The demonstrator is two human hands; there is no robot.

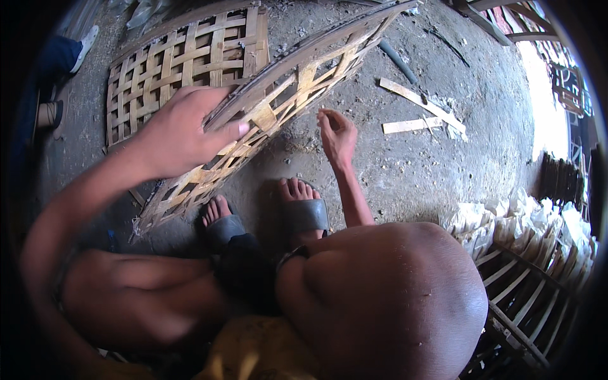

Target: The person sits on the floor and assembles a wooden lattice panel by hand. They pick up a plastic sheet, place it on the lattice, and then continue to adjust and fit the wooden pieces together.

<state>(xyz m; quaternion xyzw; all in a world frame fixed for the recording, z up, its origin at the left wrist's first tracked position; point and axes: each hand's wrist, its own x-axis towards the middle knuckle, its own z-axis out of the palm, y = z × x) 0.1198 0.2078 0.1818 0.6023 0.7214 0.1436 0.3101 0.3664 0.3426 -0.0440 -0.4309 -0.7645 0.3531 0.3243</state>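
My left hand (190,130) grips the rim of a woven slatted panel (297,82), thumb on the lattice side. The panel is held tilted on edge, slanting from low left to upper right. To the right of the panel and apart from it, my right hand (339,136) has its fingers curled in toward the thumb. Whether something small is pinched there cannot be made out. Behind the held panel, a second woven panel (183,60) of pale crossed strips lies on the floor, partly hidden by the first.
Two pale flat strips (411,125) and a dark grey tube (398,60) lie on the littered concrete floor. A slatted rack (525,297) and white plastic-wrapped bundles (532,228) stand at the right. Another person's shoe (85,49) shows at the far left. My sandalled feet (304,212) are below.
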